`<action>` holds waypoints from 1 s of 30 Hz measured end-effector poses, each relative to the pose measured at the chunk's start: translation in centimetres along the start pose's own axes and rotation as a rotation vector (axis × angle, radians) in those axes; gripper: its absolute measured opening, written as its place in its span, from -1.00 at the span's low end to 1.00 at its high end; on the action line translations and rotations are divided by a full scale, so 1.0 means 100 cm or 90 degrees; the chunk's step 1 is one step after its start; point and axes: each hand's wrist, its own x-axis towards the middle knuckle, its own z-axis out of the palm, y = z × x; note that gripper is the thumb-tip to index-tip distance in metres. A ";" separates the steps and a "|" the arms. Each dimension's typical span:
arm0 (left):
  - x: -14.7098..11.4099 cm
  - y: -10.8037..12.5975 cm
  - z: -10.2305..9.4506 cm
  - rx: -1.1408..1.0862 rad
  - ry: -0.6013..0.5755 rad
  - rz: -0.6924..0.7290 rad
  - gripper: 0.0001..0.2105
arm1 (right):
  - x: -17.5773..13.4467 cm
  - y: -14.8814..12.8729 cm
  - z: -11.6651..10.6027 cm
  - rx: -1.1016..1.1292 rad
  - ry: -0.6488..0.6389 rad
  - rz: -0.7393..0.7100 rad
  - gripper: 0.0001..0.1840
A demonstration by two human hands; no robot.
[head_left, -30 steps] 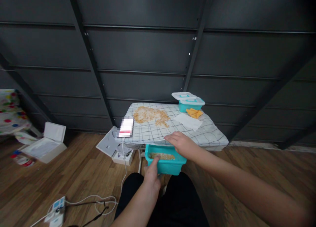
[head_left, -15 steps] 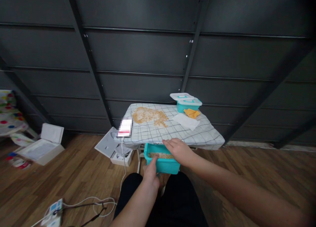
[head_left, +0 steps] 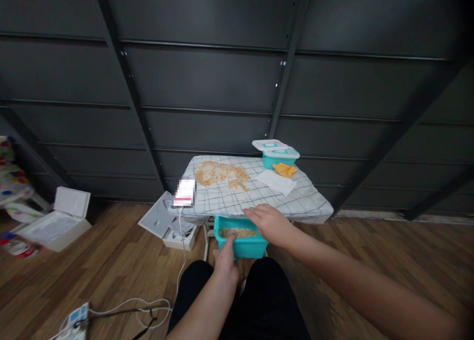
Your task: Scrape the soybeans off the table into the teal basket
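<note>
beside my left hand (head_left: 225,263) the phone (head_left: 184,193) screen is blurred out. my right hand (head_left: 272,223) hides the teal tub (head_left: 237,246)'s far corner, its grains too small to tell apart.

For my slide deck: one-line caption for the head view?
Left hand holds a teal tub of grains at the checked table edge, right hand over it.

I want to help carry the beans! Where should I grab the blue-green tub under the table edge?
Grip the teal tub by its two short end walls, one hand each side, thumbs over the rim. It is open on top and holds loose beans, so keep it level. The left hand already pinches the near rim; the right hand rests over the right edge.
</note>
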 end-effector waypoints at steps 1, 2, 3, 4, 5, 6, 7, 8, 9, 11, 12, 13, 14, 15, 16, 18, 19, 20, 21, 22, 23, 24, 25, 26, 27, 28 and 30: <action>-0.001 0.000 0.001 0.002 0.012 0.004 -0.25 | 0.000 0.000 -0.001 -0.003 -0.007 -0.002 -0.63; -0.002 0.001 0.001 0.003 0.020 0.008 -0.26 | -0.001 0.000 -0.001 -0.006 -0.014 -0.003 -0.64; -0.003 0.001 0.002 0.004 0.022 0.010 -0.27 | -0.001 0.000 -0.001 -0.009 -0.019 -0.002 -0.65; -0.003 0.001 0.002 0.004 0.021 0.010 -0.29 | -0.001 0.000 -0.002 -0.013 -0.022 0.000 -0.66; -0.003 0.001 0.002 0.005 0.019 0.011 -0.30 | -0.001 0.000 -0.002 -0.016 -0.024 0.002 -0.66; -0.002 0.001 0.002 0.006 0.016 0.012 -0.32 | -0.001 0.000 -0.003 -0.019 -0.024 0.002 -0.67; -0.002 0.001 0.001 0.007 0.015 0.013 -0.33 | -0.001 0.000 -0.004 -0.020 -0.025 -0.001 -0.67; -0.001 0.000 0.001 0.008 0.015 0.014 -0.34 | -0.001 -0.001 -0.005 -0.020 -0.025 -0.004 -0.67; 0.000 0.000 0.001 0.010 0.014 0.013 -0.35 | 0.000 -0.001 -0.005 -0.019 -0.025 -0.007 -0.67; 0.001 0.000 0.001 0.013 0.011 0.011 -0.37 | 0.000 0.000 -0.006 -0.018 -0.025 -0.009 -0.67; 0.001 0.000 0.001 0.015 0.009 0.008 -0.37 | 0.000 0.001 -0.006 -0.017 -0.022 -0.006 -0.67; 0.000 0.001 0.001 0.016 0.007 0.004 -0.38 | 0.000 0.002 -0.006 -0.017 -0.019 -0.003 -0.67; -0.001 0.001 0.001 0.018 0.006 0.001 -0.38 | 0.000 0.004 -0.006 -0.018 -0.015 0.000 -0.66; -0.002 0.002 0.001 0.019 0.007 -0.002 -0.38 | 0.000 0.006 -0.006 -0.020 -0.011 0.004 -0.65; -0.003 0.002 0.002 0.020 0.009 -0.004 -0.38 | 0.000 0.008 -0.006 -0.025 -0.009 0.010 -0.65; -0.003 0.003 0.002 0.021 0.012 -0.003 -0.38 | 0.000 0.011 -0.006 -0.035 -0.011 0.022 -0.67; -0.003 0.003 0.002 0.021 0.011 -0.001 -0.39 | 0.000 0.013 -0.006 -0.037 -0.013 0.026 -0.67; -0.002 0.002 0.002 0.020 0.008 0.002 -0.39 | 0.000 0.014 -0.006 -0.036 -0.015 0.026 -0.68; -0.001 0.001 0.002 0.020 0.004 0.004 -0.38 | 0.000 0.015 -0.006 -0.034 -0.017 0.025 -0.68; 0.001 0.000 0.001 0.020 0.000 0.006 -0.38 | 0.000 0.015 -0.007 -0.030 -0.021 0.022 -0.68; 0.002 0.000 0.001 0.019 -0.004 0.009 -0.38 | 0.001 0.016 -0.007 -0.026 -0.025 0.017 -0.68; 0.003 -0.001 0.001 0.019 -0.008 0.010 -0.38 | 0.001 0.015 -0.008 -0.022 -0.028 0.012 -0.68; 0.003 -0.001 0.001 0.020 -0.011 0.010 -0.38 | 0.001 0.015 -0.010 -0.018 -0.030 0.008 -0.68; 0.003 -0.001 0.000 0.019 -0.013 0.009 -0.39 | 0.001 0.014 -0.011 -0.012 -0.029 0.006 -0.67; 0.003 -0.001 0.000 0.018 -0.016 0.007 -0.39 | 0.001 0.013 -0.014 -0.004 -0.027 0.006 -0.66; 0.002 0.000 0.000 0.016 -0.019 0.003 -0.39 | 0.001 0.013 -0.016 0.006 -0.023 0.007 -0.64; 0.000 0.001 0.000 0.013 -0.022 -0.004 -0.39 | 0.001 0.015 -0.023 0.029 -0.006 0.019 -0.61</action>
